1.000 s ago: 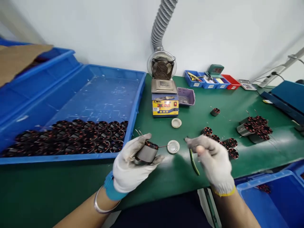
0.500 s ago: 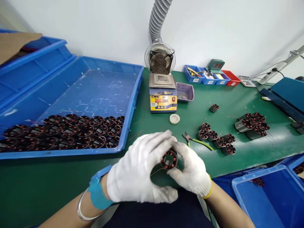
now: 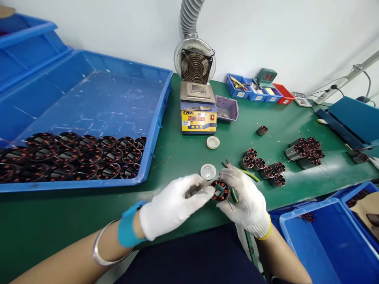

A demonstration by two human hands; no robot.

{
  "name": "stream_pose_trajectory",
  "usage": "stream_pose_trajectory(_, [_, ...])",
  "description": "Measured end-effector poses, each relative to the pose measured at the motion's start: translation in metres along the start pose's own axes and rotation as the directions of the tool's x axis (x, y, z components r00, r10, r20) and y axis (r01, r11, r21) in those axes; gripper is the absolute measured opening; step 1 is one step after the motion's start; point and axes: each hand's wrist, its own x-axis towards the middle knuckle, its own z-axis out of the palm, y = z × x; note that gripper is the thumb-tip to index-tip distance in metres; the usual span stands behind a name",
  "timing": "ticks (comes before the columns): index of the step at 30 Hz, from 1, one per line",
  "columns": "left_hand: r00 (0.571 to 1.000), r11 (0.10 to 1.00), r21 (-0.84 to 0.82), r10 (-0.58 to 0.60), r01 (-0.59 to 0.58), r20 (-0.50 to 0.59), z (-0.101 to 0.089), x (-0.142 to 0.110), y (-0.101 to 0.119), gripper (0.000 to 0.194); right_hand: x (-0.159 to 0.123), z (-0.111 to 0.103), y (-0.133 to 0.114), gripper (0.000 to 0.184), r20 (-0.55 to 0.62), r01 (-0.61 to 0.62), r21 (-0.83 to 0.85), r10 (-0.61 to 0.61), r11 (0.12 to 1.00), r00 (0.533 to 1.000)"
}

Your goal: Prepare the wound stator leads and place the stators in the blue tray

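Observation:
My right hand (image 3: pixel 247 201), in a white knitted glove, is wrapped round the right side of a motor stator (image 3: pixel 224 196) with copper windings and a dark ring. The stator stands on the green bench, its open end facing up. My left hand (image 3: pixel 174 207), also gloved, has its thumb and fingers drawn together at the stator's left rim. Whatever is between those fingertips is too small to make out. Just beyond them sits a small white dish (image 3: pixel 208 172) with a shiny content. Green-handled cutters (image 3: pixel 250 175) lie partly hidden behind my right hand.
A blue tray (image 3: pixel 152 130) at left holds rows of stators. A yellow-fronted solder pot (image 3: pixel 199 121) stands at the back under a fan, beside a purple bin (image 3: pixel 227 108). More stators (image 3: pixel 268 172) stand at right. A blue crate (image 3: pixel 314 236) is at lower right.
My left hand has come down from over the stator, its spread fingers now drawn together at the rim. The white dish has come into fuller view. My head view has shifted slightly.

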Motion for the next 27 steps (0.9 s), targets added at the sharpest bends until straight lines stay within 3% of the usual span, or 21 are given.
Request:
stream_pose_trajectory(3, [1.000, 0.994, -0.110, 0.010, -0.007, 0.025, 0.001, 0.006, 0.002, 0.032, 0.000, -0.003, 0.000, 0.059, 0.015, -0.045, 0.020, 0.045, 0.999, 0.999])
stream_pose_trajectory(7, [0.987, 0.874, -0.473, 0.041, -0.112, -0.158, -0.016, 0.011, 0.000, 0.037, -0.002, -0.008, 0.004, 0.056, -0.025, -0.116, 0.002, 0.116, 0.993, 0.993])
stream_pose_trajectory(9, [0.985, 0.882, -0.466, -0.013, -0.069, -0.171, -0.020, 0.018, -0.004, 0.038, -0.004, -0.008, 0.007, 0.056, -0.040, -0.141, -0.012, 0.140, 0.990, 0.989])
stream_pose_trajectory(13, [0.991, 0.935, -0.332, -0.097, 0.122, 0.092, -0.010, 0.033, -0.005, 0.047, -0.004, -0.003, 0.007, 0.057, -0.006, -0.142, -0.020, 0.141, 0.990, 0.990])
stream_pose_trajectory(15, [0.982, 0.950, -0.272, -0.115, 0.152, 0.147, -0.003, 0.037, -0.001, 0.044, -0.004, -0.002, 0.006, 0.058, 0.020, -0.128, -0.022, 0.128, 0.992, 0.992])
stream_pose_trajectory(17, [0.981, 0.946, -0.274, -0.141, 0.173, 0.134, -0.002, 0.039, 0.002, 0.044, -0.003, -0.002, 0.006, 0.057, 0.021, -0.125, -0.018, 0.126, 0.992, 0.992])
stream_pose_trajectory(20, [0.993, 0.940, -0.321, -0.119, 0.111, -0.004, -0.009, 0.042, -0.005, 0.044, -0.003, -0.002, 0.010, 0.056, -0.017, -0.165, -0.037, 0.164, 0.986, 0.986])
stream_pose_trajectory(21, [0.993, 0.956, -0.289, -0.079, 0.051, -0.086, -0.012, 0.044, -0.011, 0.043, -0.003, -0.002, 0.013, 0.056, -0.023, -0.187, -0.058, 0.186, 0.981, 0.982])
stream_pose_trajectory(23, [0.973, 0.995, -0.063, 0.062, -0.078, -0.221, -0.016, 0.049, -0.025, 0.051, 0.000, 0.000, 0.019, 0.054, 0.006, -0.242, -0.124, 0.245, 0.962, 0.970])
stream_pose_trajectory(24, [0.962, 0.987, 0.107, 0.142, -0.120, -0.231, -0.016, 0.052, -0.033, 0.068, 0.003, 0.001, 0.021, 0.053, 0.038, -0.270, -0.169, 0.279, 0.948, 0.959])
stream_pose_trajectory(26, [0.956, 0.889, 0.430, 0.247, -0.158, -0.159, -0.013, 0.058, -0.048, 0.103, 0.008, 0.004, 0.024, 0.051, 0.113, -0.306, -0.265, 0.345, 0.914, 0.932])
stream_pose_trajectory(27, [0.957, 0.820, 0.547, 0.269, -0.171, -0.105, -0.010, 0.061, -0.054, 0.108, 0.011, 0.006, 0.025, 0.050, 0.150, -0.307, -0.310, 0.365, 0.900, 0.919])
